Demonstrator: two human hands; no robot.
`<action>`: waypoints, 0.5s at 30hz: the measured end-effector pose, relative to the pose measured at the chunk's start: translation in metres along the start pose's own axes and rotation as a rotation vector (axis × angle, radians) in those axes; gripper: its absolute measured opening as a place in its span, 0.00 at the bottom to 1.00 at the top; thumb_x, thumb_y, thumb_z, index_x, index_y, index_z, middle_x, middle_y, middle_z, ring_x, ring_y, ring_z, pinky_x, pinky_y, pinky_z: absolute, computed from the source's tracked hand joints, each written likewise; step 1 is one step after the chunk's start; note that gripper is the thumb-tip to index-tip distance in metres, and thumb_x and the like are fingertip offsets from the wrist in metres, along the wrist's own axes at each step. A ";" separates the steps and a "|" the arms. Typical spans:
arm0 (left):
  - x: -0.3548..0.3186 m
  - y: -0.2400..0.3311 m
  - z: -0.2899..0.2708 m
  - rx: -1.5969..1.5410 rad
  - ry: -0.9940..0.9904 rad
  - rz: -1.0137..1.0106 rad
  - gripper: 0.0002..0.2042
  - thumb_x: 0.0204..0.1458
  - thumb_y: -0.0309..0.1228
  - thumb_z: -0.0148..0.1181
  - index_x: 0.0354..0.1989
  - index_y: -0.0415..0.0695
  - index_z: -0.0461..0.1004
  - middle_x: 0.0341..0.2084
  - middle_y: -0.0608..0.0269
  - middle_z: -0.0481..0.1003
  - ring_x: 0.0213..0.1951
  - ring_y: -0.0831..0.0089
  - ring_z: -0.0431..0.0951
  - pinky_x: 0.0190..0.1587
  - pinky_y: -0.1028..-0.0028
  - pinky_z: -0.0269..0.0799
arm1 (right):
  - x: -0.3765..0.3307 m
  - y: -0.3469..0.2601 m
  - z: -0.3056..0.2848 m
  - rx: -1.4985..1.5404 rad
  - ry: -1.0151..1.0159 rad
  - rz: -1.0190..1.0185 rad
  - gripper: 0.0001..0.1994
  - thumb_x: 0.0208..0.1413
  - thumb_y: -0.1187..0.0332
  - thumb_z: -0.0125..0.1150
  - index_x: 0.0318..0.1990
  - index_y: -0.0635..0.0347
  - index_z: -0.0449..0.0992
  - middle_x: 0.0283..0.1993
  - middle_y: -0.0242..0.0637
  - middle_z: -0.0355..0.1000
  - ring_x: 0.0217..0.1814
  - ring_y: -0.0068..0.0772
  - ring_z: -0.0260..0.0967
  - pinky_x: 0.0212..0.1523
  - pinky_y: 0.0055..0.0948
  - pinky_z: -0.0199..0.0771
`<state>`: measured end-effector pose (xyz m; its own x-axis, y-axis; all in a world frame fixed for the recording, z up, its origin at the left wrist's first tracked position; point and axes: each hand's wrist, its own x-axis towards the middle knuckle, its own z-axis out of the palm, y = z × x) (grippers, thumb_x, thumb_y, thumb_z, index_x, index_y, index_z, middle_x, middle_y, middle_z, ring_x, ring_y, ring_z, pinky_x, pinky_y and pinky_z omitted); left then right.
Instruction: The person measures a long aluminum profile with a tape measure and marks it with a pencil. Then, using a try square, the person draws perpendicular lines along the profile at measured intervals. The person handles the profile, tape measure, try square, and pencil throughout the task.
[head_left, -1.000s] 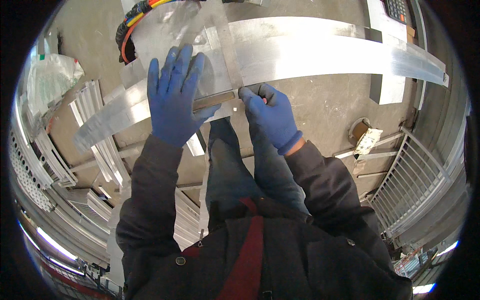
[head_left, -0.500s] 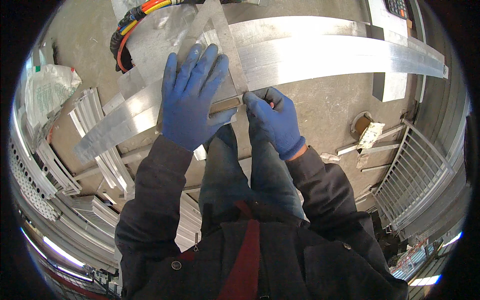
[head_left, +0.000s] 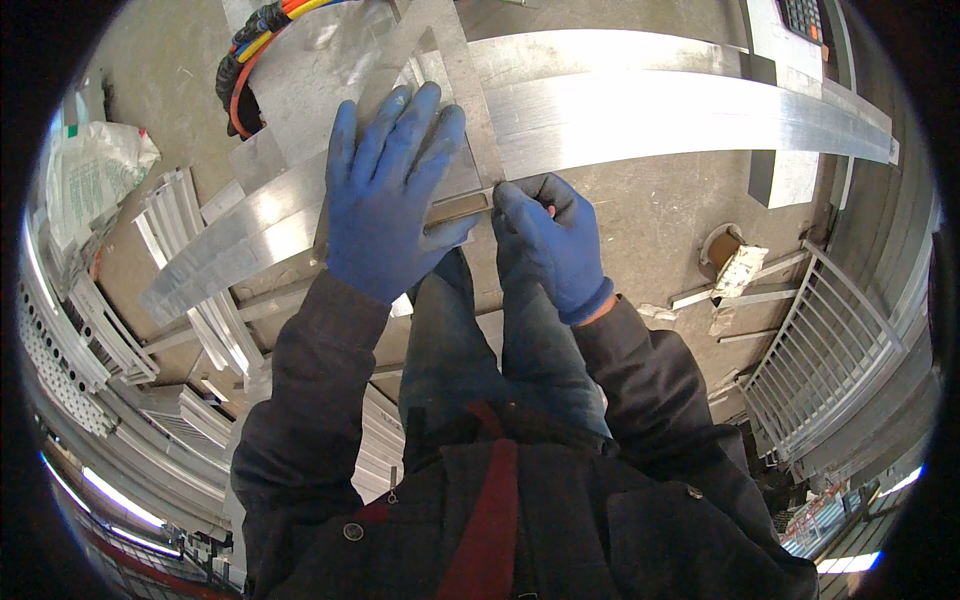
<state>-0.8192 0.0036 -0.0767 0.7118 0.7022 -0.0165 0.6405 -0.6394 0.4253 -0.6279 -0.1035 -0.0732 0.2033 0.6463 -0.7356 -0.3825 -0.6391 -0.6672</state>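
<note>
The left hand [head_left: 385, 195] lies flat, fingers spread, on a metal square [head_left: 455, 95] over the aluminium strip [head_left: 650, 110] — the right hand [head_left: 550, 235] pinches its edge.

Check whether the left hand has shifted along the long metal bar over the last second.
Yes. The left hand now lies flat farther toward the right end of the long metal bar, closer to the right hand, pressing the square's blade.

The left hand [head_left: 385, 195] lies spread over the square [head_left: 455, 95], covering the corner where its blade meets the stock. What the right hand [head_left: 548, 240] pinches is too small to make out. The aluminium bar [head_left: 650, 105] disappears beneath both. The cable bundle [head_left: 255, 40] and a calculator [head_left: 805, 15] are cut off at the top edge.
</note>
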 end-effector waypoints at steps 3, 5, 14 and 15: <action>-0.001 0.003 -0.003 0.013 -0.016 -0.010 0.49 0.46 0.53 0.82 0.78 0.50 0.69 0.78 0.50 0.66 0.81 0.49 0.60 0.83 0.36 0.41 | 0.001 0.001 -0.002 0.016 -0.020 0.002 0.09 0.70 0.66 0.70 0.43 0.63 0.83 0.34 0.27 0.79 0.34 0.15 0.70 0.36 0.22 0.71; -0.001 0.003 -0.004 0.004 -0.011 -0.011 0.49 0.45 0.53 0.81 0.78 0.51 0.69 0.78 0.51 0.65 0.80 0.51 0.60 0.83 0.36 0.40 | 0.001 0.002 -0.003 0.059 -0.053 -0.001 0.09 0.70 0.66 0.70 0.43 0.63 0.84 0.34 0.27 0.79 0.33 0.15 0.70 0.36 0.21 0.71; -0.002 0.003 -0.003 -0.005 -0.008 -0.020 0.48 0.45 0.51 0.80 0.78 0.54 0.69 0.78 0.53 0.64 0.79 0.51 0.61 0.84 0.35 0.39 | 0.003 0.005 -0.004 -0.029 -0.036 -0.063 0.09 0.70 0.65 0.71 0.43 0.64 0.85 0.34 0.28 0.79 0.34 0.15 0.71 0.35 0.21 0.71; -0.002 0.003 -0.003 -0.006 -0.008 -0.019 0.48 0.45 0.51 0.81 0.78 0.54 0.69 0.78 0.52 0.64 0.79 0.51 0.61 0.84 0.35 0.39 | 0.003 0.005 -0.005 -0.031 -0.037 -0.058 0.10 0.70 0.65 0.71 0.43 0.64 0.85 0.34 0.28 0.80 0.34 0.16 0.71 0.36 0.22 0.71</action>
<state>-0.8195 0.0013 -0.0732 0.7018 0.7117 -0.0323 0.6525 -0.6238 0.4302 -0.6250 -0.1064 -0.0790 0.1904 0.6974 -0.6909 -0.3432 -0.6121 -0.7124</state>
